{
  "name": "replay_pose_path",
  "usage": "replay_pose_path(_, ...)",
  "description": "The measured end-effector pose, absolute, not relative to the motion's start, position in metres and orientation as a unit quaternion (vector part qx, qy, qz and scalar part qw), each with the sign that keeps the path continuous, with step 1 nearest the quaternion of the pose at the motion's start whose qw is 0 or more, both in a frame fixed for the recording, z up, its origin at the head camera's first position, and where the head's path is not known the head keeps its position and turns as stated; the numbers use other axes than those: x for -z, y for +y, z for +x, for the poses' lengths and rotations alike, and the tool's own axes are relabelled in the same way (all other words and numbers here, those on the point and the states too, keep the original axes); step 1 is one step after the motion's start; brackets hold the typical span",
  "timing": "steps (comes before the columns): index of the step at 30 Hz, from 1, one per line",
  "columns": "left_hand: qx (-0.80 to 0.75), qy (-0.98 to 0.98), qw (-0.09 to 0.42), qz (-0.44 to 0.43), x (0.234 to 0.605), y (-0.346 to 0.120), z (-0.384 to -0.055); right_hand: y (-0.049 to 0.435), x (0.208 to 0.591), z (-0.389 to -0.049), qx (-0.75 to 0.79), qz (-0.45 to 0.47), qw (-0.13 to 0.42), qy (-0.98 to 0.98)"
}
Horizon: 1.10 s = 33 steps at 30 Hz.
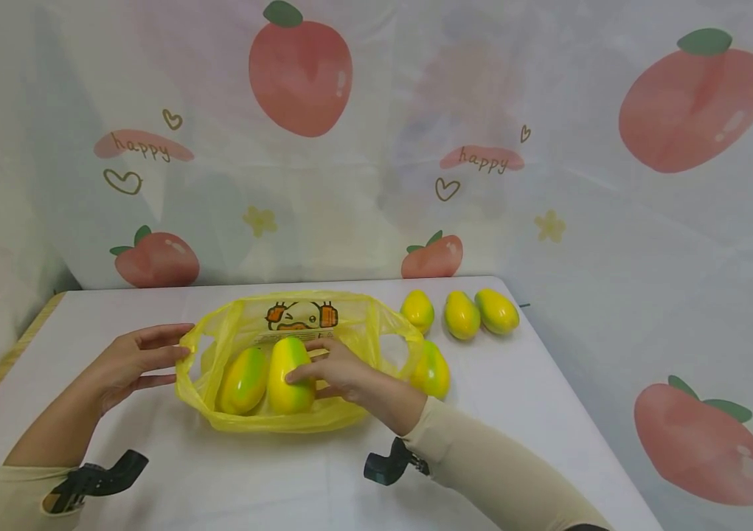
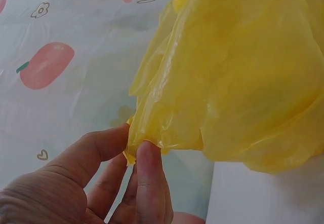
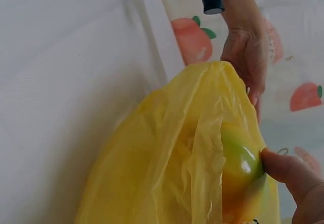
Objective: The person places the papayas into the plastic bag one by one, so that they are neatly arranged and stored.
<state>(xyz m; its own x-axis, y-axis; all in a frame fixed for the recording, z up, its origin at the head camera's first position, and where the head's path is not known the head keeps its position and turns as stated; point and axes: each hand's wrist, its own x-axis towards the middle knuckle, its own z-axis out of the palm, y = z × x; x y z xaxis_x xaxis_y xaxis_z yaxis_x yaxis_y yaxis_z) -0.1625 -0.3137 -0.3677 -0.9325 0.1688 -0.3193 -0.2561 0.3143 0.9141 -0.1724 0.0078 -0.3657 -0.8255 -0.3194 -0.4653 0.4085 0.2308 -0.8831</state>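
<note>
A yellow plastic bag point(image 1: 283, 424) with a cartoon face printed inside lies mouth-up on the table. My left hand point(image 1: 130, 361) pinches its left handle between thumb and fingers; the left wrist view shows the bag's film point(image 2: 243, 72) gathered at the fingertips. Inside the bag mouth, my right hand point(image 1: 343, 372) grips a glossy yellow-green mango point(image 1: 291, 380) from its right side. In the right wrist view the thumb presses on that mango point(image 3: 242, 155), whose lower part sits behind yellow film. Beside it in the bag, a second mango point(image 1: 243, 380) leans to the right.
Right of the bag a mango point(image 1: 436, 371) is partly covered by the handle. Behind it stand three more mangoes, one point(image 1: 418, 311) close to the bag and a pair point(image 1: 462, 316) farther right. The white table point(image 1: 217, 479) ends at a fruit-printed backdrop point(image 1: 363, 199).
</note>
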Motion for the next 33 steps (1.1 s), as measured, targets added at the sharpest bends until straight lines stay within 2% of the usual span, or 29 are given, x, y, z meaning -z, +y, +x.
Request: replay_pose_path(33, -0.578, 0.795, 0.182, -0.025, 0.369, -0.313, -0.164, -0.013, 0.387, -0.178, 0.562, 0.054, 0.341, 0.751)
